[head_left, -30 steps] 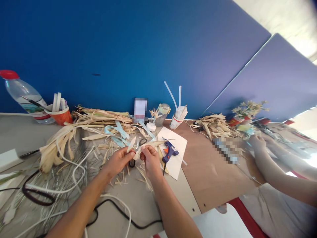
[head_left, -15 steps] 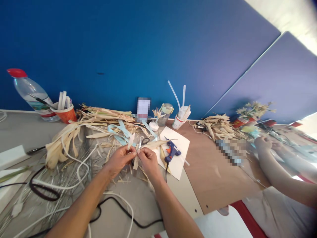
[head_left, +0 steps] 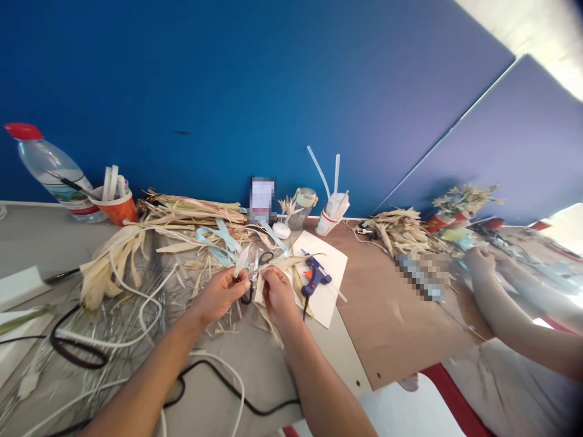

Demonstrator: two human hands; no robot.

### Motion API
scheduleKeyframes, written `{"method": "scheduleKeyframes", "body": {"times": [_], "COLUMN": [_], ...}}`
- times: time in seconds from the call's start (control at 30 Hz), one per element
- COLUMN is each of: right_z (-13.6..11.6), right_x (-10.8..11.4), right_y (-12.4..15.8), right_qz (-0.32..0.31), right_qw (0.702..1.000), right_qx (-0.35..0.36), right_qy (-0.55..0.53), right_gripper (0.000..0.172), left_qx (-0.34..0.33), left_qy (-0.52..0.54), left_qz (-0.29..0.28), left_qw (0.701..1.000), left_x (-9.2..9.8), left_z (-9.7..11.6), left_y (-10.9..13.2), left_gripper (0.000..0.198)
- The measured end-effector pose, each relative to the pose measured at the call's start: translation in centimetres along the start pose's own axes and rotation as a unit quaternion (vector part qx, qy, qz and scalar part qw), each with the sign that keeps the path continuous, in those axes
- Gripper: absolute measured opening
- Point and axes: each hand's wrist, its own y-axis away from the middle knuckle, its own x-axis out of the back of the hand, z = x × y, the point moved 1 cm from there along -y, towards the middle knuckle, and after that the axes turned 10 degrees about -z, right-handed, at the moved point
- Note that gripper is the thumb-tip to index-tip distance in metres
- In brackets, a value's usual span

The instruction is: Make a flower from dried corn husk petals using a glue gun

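My left hand (head_left: 220, 294) pinches a pale, pointed husk leaf (head_left: 241, 260) that sticks up from its fingertips. Beside it, almost touching, my right hand (head_left: 277, 295) is closed on another dried husk strip (head_left: 288, 262) that runs to the right over the white paper (head_left: 331, 262). Black-handled scissors (head_left: 255, 267) lie on the table just behind and between both hands. A blue glue gun (head_left: 313, 275) rests on the paper right of my right hand, its black cord trailing toward me.
Dried husks (head_left: 180, 213) and light blue ribbon (head_left: 218, 240) are heaped behind the hands. Cups (head_left: 117, 205) and a water bottle (head_left: 50, 173) stand along the blue wall. White and black cables (head_left: 136, 315) loop at left. Another person's arm (head_left: 510, 315) works at right.
The view has shifted slightly. My right hand turned its strip from hanging downward to lying out rightward; both hands stay close together over the scissors.
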Motion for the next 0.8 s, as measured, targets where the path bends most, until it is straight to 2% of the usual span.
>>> {"method": "scheduleKeyframes", "body": {"times": [0.13, 0.33, 0.47, 0.63, 0.73, 0.8], "right_z": [-0.39, -0.11, 0.0, -0.43, -0.69, -0.77], "right_x": [0.65, 0.41, 0.34, 0.52, 0.66, 0.76], "right_y": [-0.45, -0.14, -0.07, -0.16, -0.19, -0.21], "right_qz": [0.027, -0.011, -0.03, 0.025, 0.047, 0.052], "right_qw": [0.999, 0.999, 0.996, 0.996, 0.994, 0.994], "right_qx": [0.033, 0.04, 0.062, 0.068, 0.073, 0.077], "right_qy": [-0.012, 0.031, 0.054, 0.06, 0.059, 0.06], "right_gripper": [0.023, 0.024, 0.027, 0.026, 0.026, 0.025], "left_qx": [-0.007, -0.005, 0.006, 0.001, -0.028, -0.031], "left_qy": [0.009, 0.055, 0.058, 0.127, 0.214, 0.258], "left_qz": [-0.005, 0.021, 0.023, -0.017, -0.05, -0.046], "left_qw": [1.0, 0.998, 0.998, 0.992, 0.975, 0.964], "left_x": [0.1, 0.26, 0.08, 0.02, 0.17, 0.34], "left_z": [0.41, -0.35, -0.01, 0.51, 0.35, 0.26], "left_y": [0.14, -0.23, -0.09, 0.24, 0.07, -0.04], "left_gripper": [0.021, 0.027, 0.027, 0.029, 0.026, 0.025]}}
